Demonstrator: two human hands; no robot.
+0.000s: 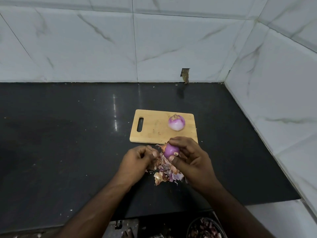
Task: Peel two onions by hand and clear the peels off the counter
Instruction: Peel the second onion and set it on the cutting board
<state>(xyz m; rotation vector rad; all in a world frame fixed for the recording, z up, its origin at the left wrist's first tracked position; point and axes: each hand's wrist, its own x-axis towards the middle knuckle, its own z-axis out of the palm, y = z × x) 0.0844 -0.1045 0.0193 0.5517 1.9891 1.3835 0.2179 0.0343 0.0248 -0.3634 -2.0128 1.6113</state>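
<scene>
Onion peeling, second one nearly bare.

Right hand holds the purple onion just above the worktop, near the front edge of the board. Its fingers curl over the top and its thumb presses below, so the onion is clamped. The root end points down toward the person, and the wispy top end points left. Left hand sits just left of the onion, the nearer hand to that loose end. Its fingertips are pinched together, maybe on a bit of skin, but I cannot tell. The other onion rests peeled on the board's far right part. Peels lie in a heap on the worktop under both hands. They look like the last job.
</scene>
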